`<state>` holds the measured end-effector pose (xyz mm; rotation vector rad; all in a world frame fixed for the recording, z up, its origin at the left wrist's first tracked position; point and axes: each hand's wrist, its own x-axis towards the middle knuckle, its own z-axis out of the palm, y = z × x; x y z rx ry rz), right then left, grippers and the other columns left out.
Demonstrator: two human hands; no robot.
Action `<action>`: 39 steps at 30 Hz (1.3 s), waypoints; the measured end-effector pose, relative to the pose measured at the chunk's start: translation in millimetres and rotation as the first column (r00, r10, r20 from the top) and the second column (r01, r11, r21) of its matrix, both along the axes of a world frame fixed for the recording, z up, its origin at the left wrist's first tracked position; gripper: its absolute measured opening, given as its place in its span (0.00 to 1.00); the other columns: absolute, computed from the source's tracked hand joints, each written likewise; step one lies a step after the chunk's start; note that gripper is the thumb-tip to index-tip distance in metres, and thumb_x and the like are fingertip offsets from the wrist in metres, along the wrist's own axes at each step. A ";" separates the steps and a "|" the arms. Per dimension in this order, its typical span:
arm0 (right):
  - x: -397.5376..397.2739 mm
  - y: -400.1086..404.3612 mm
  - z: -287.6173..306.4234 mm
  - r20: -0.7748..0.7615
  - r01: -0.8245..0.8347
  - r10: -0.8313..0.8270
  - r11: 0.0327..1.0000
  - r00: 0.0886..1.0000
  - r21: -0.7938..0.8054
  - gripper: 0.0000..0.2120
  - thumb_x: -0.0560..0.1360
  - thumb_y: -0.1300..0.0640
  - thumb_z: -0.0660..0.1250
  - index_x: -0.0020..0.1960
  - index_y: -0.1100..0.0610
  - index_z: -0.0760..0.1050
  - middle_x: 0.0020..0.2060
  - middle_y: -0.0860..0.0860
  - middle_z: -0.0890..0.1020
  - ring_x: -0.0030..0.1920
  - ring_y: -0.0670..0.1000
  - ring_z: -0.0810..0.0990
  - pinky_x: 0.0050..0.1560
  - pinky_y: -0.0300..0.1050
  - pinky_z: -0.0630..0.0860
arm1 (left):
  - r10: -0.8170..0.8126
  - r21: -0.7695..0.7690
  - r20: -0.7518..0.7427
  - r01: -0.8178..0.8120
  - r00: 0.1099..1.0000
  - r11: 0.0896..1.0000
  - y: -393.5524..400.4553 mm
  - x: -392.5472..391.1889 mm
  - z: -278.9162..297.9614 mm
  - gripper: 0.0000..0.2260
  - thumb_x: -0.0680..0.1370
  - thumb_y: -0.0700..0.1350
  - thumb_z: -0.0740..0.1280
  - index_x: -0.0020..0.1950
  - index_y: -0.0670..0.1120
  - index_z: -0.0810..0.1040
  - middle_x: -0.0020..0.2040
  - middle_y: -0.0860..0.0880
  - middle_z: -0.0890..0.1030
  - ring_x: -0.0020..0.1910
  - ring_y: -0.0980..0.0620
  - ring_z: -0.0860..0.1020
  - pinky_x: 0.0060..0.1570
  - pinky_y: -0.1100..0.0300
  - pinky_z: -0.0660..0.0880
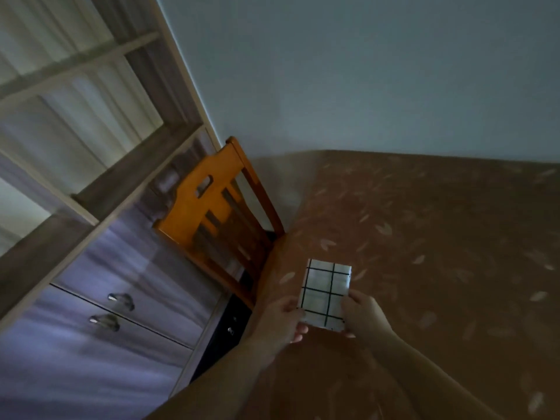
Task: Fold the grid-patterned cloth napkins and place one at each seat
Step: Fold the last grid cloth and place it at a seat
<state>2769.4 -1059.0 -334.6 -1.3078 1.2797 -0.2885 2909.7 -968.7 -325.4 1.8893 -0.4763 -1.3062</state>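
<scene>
A folded napkin [326, 294], white with a black grid, is held flat over the table [439, 237] near its left edge, in front of the nearest seat. It is folded into a small upright rectangle, and whether its underside touches the cloth-covered surface cannot be told. Its near left edge is pinched by the left hand [281, 319], whose thumb is laid on top while curled fingertips show beneath the lower corner. Its near right edge is gripped by the right hand [362, 313], the thumb pressed on the upper face and the fingers tucked under. Both forearms are stretched in from the lower edge of the view across the near part of the table.

The table is covered by a brown tablecloth [394, 207] printed with pale leaf shapes; its far edge is set against a pale blue-grey wall [363, 71]. At the left edge of the table an orange wooden chair [218, 213] is drawn in close, its slatted back raised above the tabletop just beyond the napkin. Behind the chair a grey-purple cabinet [100, 298] is seen, with two metal handles [112, 310] on its doors and open shelves [75, 116] above. A dark object is partly hidden between cabinet and table, too dim to identify.
</scene>
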 end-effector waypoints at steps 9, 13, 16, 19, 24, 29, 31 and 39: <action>62.5 -86.3 -45.0 -0.112 -0.046 0.037 0.996 0.993 -0.081 0.07 0.73 0.61 0.62 0.46 0.57 0.78 0.40 0.54 0.83 0.34 0.55 0.84 0.34 0.52 0.83 | 0.018 -0.084 0.142 -0.006 0.990 0.996 -82.4 60.8 -43.1 0.11 0.79 0.41 0.64 0.60 0.53 0.72 0.46 0.47 0.82 0.39 0.52 0.81 0.42 0.57 0.79; 80.8 -105.2 -50.1 -0.110 -0.027 0.018 0.996 0.994 -0.082 0.09 0.71 0.61 0.62 0.47 0.54 0.78 0.42 0.53 0.83 0.37 0.55 0.84 0.36 0.54 0.84 | -0.144 -0.020 0.295 0.157 0.944 0.987 -104.4 82.9 -55.0 0.13 0.80 0.43 0.63 0.64 0.52 0.71 0.47 0.50 0.80 0.39 0.53 0.81 0.40 0.58 0.80; 92.8 -111.8 -49.4 -0.112 -0.024 0.013 0.995 0.994 -0.094 0.08 0.72 0.62 0.61 0.45 0.53 0.77 0.41 0.53 0.83 0.38 0.55 0.85 0.38 0.54 0.84 | -0.223 0.016 0.454 0.243 0.863 0.970 -111.9 94.7 -59.3 0.15 0.80 0.43 0.62 0.66 0.51 0.70 0.48 0.50 0.78 0.39 0.51 0.81 0.35 0.58 0.79; 102.9 -115.4 -49.9 -0.111 -0.026 0.016 0.996 0.994 -0.089 0.07 0.73 0.61 0.62 0.46 0.54 0.77 0.41 0.53 0.83 0.37 0.55 0.85 0.37 0.54 0.84 | -0.319 0.079 0.584 0.339 0.747 0.938 -113.5 103.4 -58.2 0.15 0.80 0.44 0.61 0.67 0.51 0.69 0.43 0.50 0.78 0.37 0.50 0.79 0.34 0.53 0.77; 106.1 -117.3 -52.5 -0.155 -0.023 0.006 0.994 0.988 -0.108 0.05 0.74 0.59 0.63 0.46 0.56 0.78 0.41 0.54 0.83 0.37 0.55 0.85 0.37 0.53 0.84 | -0.397 0.136 0.658 0.417 0.640 0.899 -115.2 111.7 -62.2 0.17 0.81 0.46 0.61 0.70 0.51 0.67 0.33 0.56 0.69 0.27 0.58 0.68 0.27 0.62 0.62; 103.4 -116.1 -47.1 -0.173 -0.056 0.035 0.991 0.984 -0.120 0.08 0.76 0.53 0.65 0.46 0.57 0.79 0.37 0.53 0.84 0.34 0.53 0.85 0.34 0.47 0.83 | -0.360 0.119 0.674 0.386 0.645 0.915 -107.7 113.2 -61.1 0.19 0.80 0.49 0.62 0.71 0.51 0.65 0.45 0.53 0.76 0.39 0.55 0.77 0.37 0.59 0.75; 93.3 -112.9 -46.9 -0.266 -0.066 0.004 0.972 0.964 -0.226 0.13 0.74 0.42 0.64 0.44 0.52 0.78 0.35 0.49 0.84 0.34 0.50 0.84 0.38 0.50 0.83 | -0.319 0.110 0.691 0.342 0.648 0.933 -97.8 116.6 -60.5 0.21 0.80 0.53 0.62 0.72 0.52 0.64 0.49 0.51 0.78 0.45 0.53 0.79 0.45 0.57 0.78; 71.7 -68.2 -42.8 -0.450 -0.217 -0.028 0.849 0.892 -0.481 0.14 0.73 0.38 0.64 0.54 0.45 0.73 0.46 0.42 0.77 0.43 0.43 0.77 0.41 0.42 0.76 | -0.124 -0.096 0.678 0.255 0.725 0.962 -86.0 124.3 -68.8 0.17 0.78 0.53 0.67 0.64 0.49 0.75 0.50 0.54 0.76 0.48 0.56 0.77 0.48 0.63 0.74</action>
